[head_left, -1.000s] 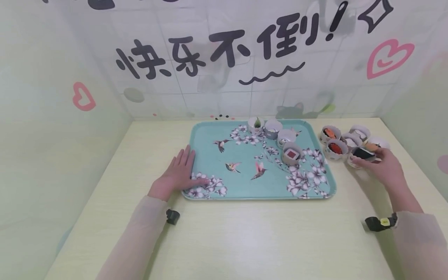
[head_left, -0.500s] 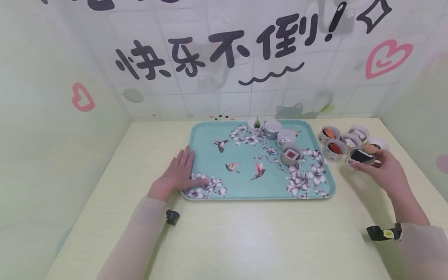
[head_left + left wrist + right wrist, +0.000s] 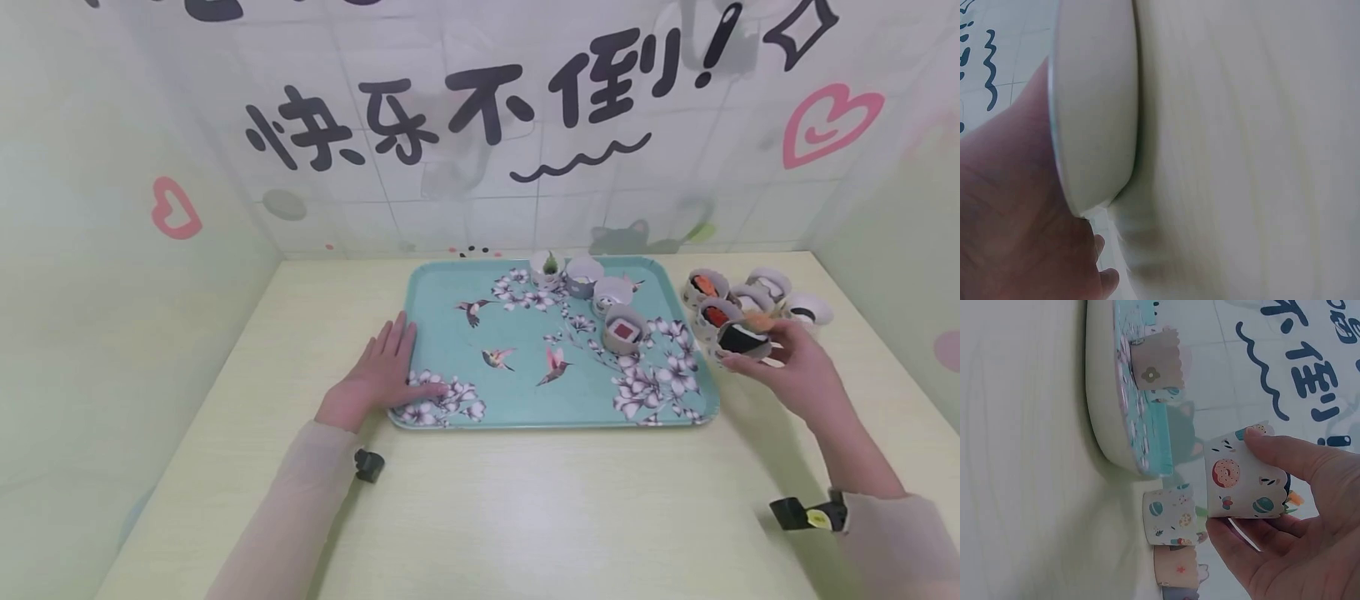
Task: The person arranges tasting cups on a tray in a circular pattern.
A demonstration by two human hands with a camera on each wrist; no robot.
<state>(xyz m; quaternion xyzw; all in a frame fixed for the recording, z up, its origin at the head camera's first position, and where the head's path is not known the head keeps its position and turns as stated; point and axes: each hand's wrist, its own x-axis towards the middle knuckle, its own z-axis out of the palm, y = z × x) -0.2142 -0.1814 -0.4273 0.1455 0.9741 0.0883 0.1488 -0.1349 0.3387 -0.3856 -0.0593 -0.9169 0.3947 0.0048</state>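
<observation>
The held cup [image 3: 744, 340] is a paper cup with a dark-topped sushi piece inside, lifted off the table and hanging just right of the tray's right edge. The right hand [image 3: 791, 371] pinches it, thumb on one side and fingers curled round the other. In the right wrist view the cup [image 3: 1246, 479] shows a doughnut print on its white wall, with the thumb [image 3: 1291, 456] lying along one side and the fingers [image 3: 1241, 556] under the other.

Just beyond the held cup, a cluster of cups [image 3: 750, 293] stands on the table to the right of the tray; one holds an orange piece [image 3: 705, 284] and one a red piece [image 3: 715, 317]. In the right wrist view two of these cups [image 3: 1169, 522] stand just beside the tray's rim, below the held one.

The tray [image 3: 450, 342] is teal, printed with white blossoms and small birds, and lies flat on the pale table [image 3: 480, 500]. On its far right part four cups stand in a curved row [image 3: 592, 292], the nearest with a red square piece [image 3: 624, 331] in it, the farthest with something green [image 3: 551, 265].

The left hand [image 3: 378, 377] lies flat at the tray's near left corner, fingers straight and relaxed, thumb resting on the rim. The left wrist view shows the palm [image 3: 1010, 219] against the tray's pale underside edge [image 3: 1094, 112].

Behind the table, a tiled wall [image 3: 480, 125] carries black characters and pink hearts.
</observation>
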